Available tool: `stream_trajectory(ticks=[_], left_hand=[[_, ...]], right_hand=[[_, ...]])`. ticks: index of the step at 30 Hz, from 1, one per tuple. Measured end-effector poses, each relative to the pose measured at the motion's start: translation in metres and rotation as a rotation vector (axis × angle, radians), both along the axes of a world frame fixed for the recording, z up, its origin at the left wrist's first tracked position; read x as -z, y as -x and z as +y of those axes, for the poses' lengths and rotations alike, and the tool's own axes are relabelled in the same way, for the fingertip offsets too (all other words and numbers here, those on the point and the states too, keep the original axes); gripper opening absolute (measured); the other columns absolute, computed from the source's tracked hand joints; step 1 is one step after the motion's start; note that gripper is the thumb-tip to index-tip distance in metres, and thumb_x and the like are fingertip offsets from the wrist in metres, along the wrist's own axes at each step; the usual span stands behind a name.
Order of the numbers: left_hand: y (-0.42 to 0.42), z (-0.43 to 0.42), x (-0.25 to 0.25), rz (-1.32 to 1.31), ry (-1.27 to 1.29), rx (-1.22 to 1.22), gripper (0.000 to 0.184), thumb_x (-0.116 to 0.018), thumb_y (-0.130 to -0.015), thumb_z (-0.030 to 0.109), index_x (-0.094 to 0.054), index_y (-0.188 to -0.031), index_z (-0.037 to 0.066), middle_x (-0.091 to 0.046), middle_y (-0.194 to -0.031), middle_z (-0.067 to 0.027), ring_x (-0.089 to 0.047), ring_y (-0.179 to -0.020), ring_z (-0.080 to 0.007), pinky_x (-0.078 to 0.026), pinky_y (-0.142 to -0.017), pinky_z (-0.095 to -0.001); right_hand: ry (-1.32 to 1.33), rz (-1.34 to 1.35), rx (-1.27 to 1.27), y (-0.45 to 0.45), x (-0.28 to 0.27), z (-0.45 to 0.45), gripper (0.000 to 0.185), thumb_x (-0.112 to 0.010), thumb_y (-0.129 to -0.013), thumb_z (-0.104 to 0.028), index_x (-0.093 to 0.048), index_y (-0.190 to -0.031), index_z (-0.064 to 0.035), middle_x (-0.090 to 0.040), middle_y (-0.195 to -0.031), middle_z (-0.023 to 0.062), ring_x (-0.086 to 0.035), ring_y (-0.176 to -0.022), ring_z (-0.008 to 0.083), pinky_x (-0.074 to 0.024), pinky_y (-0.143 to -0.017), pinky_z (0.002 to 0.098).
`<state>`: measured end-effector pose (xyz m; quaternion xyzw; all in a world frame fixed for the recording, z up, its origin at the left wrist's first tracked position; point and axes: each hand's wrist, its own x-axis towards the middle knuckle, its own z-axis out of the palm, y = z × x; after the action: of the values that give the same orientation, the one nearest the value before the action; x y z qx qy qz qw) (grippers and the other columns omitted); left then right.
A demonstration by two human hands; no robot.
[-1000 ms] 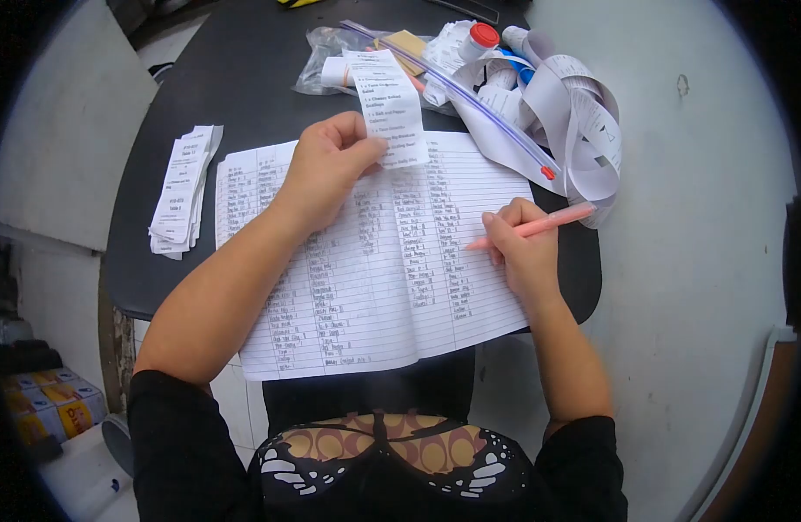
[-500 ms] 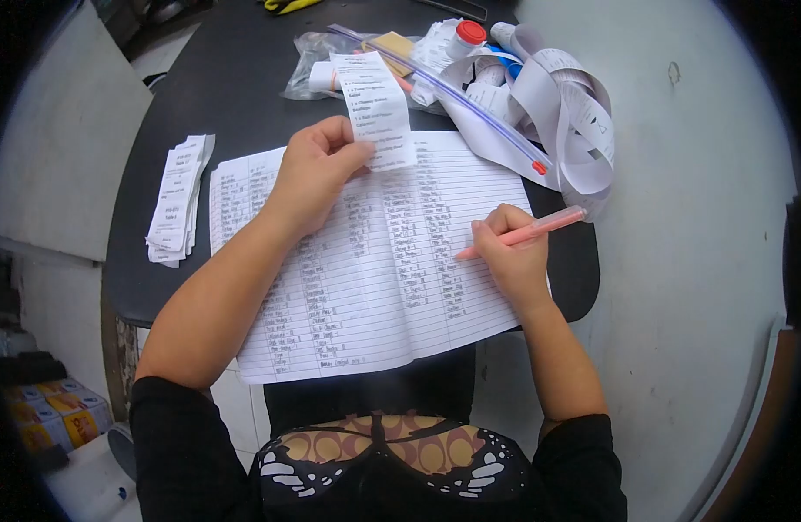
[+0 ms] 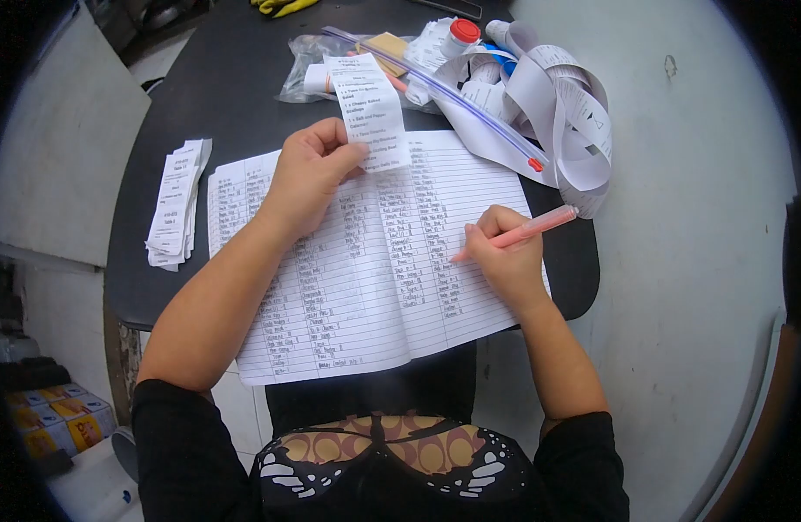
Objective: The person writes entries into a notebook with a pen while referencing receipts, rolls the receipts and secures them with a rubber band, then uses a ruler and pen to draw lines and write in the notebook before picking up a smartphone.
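Observation:
My left hand [image 3: 318, 174] pinches a printed paper receipt [image 3: 368, 109] by its lower left edge, above the top of an open lined notebook [image 3: 365, 322]. Columns of handwriting cover much of both pages. A pink pen [image 3: 532, 228] is held in my right hand [image 3: 509, 257], its tip at the handwriting on the right page. To the left of the notebook lies a stack of receipts [image 3: 176, 204] on the black table.
On the black table [image 3: 235, 87], behind the notebook, lie a clear zip bag [image 3: 309, 65], a red-lidded container [image 3: 464, 33] and long curled receipt paper [image 3: 548, 87]. Yellow-and-black item [image 3: 283, 7] and a dark phone-like object [image 3: 452, 8] sit at the far edge.
The pen tip has shifted left and slightly down on the right page with my right hand. My left hand still holds the receipt, and the whole view has shifted slightly.

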<state>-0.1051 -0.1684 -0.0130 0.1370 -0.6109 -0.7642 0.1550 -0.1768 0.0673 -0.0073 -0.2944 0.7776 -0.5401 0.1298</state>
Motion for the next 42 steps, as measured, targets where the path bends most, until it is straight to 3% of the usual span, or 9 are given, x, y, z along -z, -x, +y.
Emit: stream_trajectory(ticks=[5,8,11,42], left_hand=[[0.001,-0.004,0.008,0.032,-0.055,0.029,0.013,-0.057,-0.086,0.003,-0.059,-0.097,-0.002,-0.065,-0.097,-0.0113,-0.063,-0.084,-0.0140,-0.051,-0.080,-0.0272],[-0.001,-0.006,0.007,0.039,0.057,0.056,0.012,-0.056,-0.086,0.003,-0.060,-0.097,-0.001,-0.065,-0.098,-0.0100,-0.063,-0.084,-0.0141,-0.052,-0.077,-0.0264],[-0.004,0.001,-0.004,0.034,-0.040,0.088,0.012,-0.056,-0.087,0.003,-0.061,-0.097,-0.001,-0.065,-0.097,-0.0098,-0.063,-0.084,-0.0140,-0.053,-0.075,-0.0266],[-0.006,0.004,-0.008,0.079,-0.047,0.128,0.014,-0.057,-0.084,0.000,-0.058,-0.097,-0.003,-0.065,-0.094,-0.0116,-0.065,-0.080,-0.0141,-0.054,-0.074,-0.0255]], right_hand=[[0.074,-0.078,0.036,0.003,0.005,0.002,0.027,-0.063,-0.078,-0.003,-0.045,-0.057,-0.0061,-0.049,-0.054,0.0000,-0.047,-0.048,0.0073,-0.0396,-0.047,0.0231],[0.171,-0.203,0.053,0.014,0.010,0.005,0.028,-0.062,-0.079,-0.003,-0.044,-0.059,-0.0082,-0.046,-0.054,-0.0018,-0.040,-0.046,0.0052,-0.0347,-0.044,0.0225],[0.269,-0.333,0.057,0.012,0.004,0.003,0.027,-0.061,-0.080,-0.002,-0.044,-0.061,-0.0080,-0.047,-0.054,-0.0010,-0.040,-0.046,0.0047,-0.0335,-0.044,0.0210],[0.290,-0.262,-0.018,0.009,0.004,0.004,0.026,-0.062,-0.081,-0.002,-0.044,-0.062,-0.0075,-0.047,-0.054,-0.0013,-0.039,-0.044,0.0035,-0.0319,-0.041,0.0194]])
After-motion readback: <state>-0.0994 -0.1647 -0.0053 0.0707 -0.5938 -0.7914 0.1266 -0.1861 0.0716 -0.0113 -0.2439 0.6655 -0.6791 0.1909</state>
